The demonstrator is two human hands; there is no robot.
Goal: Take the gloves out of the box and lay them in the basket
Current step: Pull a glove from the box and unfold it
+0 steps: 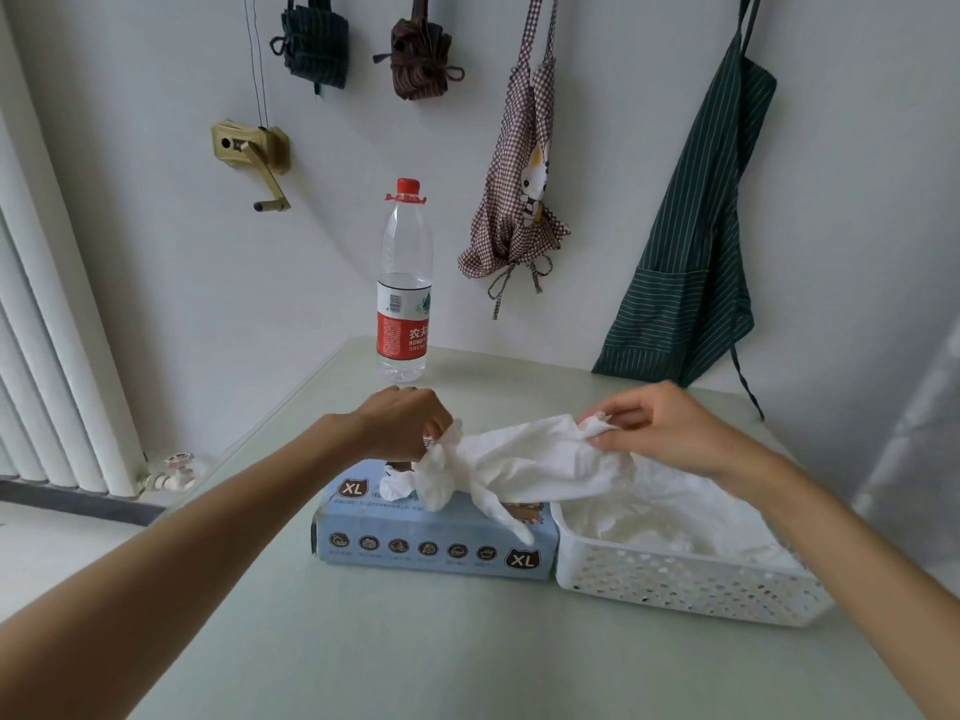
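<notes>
1. A thin white crumpled disposable glove (pixel 540 462) hangs stretched above the pale blue cardboard glove box (pixel 436 537); the left hand (pixel 410 423) pinches its fingered end, the right hand (pixel 660 423) its cuff.
2. The white perforated plastic basket (pixel 685 584), touching the box's right side, already holds white gloves; another tuft pokes from the box, so more seems left.
3. The clear water bottle (pixel 404 288) stands well behind; the pale table (pixel 415 641) offers open room in front.

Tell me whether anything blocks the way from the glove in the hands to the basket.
Nothing visible does. The glove, pinched by the left hand and right hand, already hangs partly over the open white basket, which holds only earlier gloves.
</notes>
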